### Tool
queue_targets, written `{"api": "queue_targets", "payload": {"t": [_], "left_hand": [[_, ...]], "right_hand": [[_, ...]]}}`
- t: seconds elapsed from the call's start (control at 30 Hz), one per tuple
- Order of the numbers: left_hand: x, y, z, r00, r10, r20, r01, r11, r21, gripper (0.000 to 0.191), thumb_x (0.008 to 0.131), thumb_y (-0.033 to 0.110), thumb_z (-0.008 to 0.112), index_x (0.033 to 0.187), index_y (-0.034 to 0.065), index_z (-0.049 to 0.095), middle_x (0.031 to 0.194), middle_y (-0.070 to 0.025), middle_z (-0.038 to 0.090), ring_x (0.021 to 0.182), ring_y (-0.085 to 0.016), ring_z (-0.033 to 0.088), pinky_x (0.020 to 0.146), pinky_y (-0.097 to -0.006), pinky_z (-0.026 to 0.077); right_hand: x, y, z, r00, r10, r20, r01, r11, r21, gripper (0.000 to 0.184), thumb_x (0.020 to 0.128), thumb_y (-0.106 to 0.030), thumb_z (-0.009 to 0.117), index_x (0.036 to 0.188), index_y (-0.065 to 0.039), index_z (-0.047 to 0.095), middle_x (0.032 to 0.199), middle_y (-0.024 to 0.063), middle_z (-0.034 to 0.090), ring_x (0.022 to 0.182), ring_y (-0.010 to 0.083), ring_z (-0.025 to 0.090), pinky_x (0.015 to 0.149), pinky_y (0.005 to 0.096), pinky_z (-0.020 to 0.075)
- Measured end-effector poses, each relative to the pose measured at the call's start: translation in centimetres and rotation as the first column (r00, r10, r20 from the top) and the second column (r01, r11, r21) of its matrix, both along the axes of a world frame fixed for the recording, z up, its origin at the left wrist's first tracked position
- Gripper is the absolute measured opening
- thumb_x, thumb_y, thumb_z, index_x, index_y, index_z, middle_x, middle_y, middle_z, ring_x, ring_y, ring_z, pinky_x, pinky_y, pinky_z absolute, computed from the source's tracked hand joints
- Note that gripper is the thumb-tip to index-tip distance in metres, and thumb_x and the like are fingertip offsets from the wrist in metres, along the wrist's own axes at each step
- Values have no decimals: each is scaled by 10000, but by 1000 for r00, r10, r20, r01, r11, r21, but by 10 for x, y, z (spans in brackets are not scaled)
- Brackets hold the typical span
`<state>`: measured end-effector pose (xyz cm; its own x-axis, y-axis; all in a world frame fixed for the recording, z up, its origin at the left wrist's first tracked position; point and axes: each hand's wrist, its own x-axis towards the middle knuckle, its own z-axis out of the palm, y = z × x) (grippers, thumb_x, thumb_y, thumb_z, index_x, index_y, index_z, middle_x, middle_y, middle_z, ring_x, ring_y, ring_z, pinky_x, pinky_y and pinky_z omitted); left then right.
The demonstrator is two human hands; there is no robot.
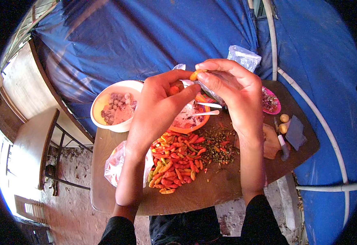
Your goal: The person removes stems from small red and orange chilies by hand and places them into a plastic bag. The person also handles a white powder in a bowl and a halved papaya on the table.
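Note:
Both hands are raised above the wooden table. My right hand pinches a yellow-orange chili pepper between thumb and fingertips. The index finger of my left hand reaches the same chili, and red chili shows in the curl of that hand. How many it holds is hidden. Below lies a pile of red, orange and greenish chilies. To its right, dark green stem bits are scattered with a few chilies among them.
A pale basin holds dark round pieces and powder. An orange bowl contains white powder and two utensil handles. A plastic bag lies left of the pile. At right are a pink dish, a wooden board and a white-and-dark handle.

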<state>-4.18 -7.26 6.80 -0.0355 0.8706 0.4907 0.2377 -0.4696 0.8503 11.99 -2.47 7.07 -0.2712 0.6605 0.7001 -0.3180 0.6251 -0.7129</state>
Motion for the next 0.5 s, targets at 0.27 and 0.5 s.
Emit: {"api": "queue_targets", "payload": {"t": [0.27,0.5], "left_hand": [[-4,5,-3,998,-36,-51,39,997,72,264,982,197,642,1092,-37,692,832,8,643,751,-29,532,642,-209,425],[-5,8,-7,995,33,-95,-23,995,97,242,961,206,674,1026,-23,723,616,69,501,598,3,377,487,-241,277]], "right_hand": [[10,4,4,999,20,49,-20,1000,-1,180,908,-38,704,1070,39,715,1030,116,734,956,154,703,860,273,571],[10,13,3,984,-129,122,101,972,211,140,891,-57,714,971,55,737,929,116,738,885,143,699,797,268,557]]}}
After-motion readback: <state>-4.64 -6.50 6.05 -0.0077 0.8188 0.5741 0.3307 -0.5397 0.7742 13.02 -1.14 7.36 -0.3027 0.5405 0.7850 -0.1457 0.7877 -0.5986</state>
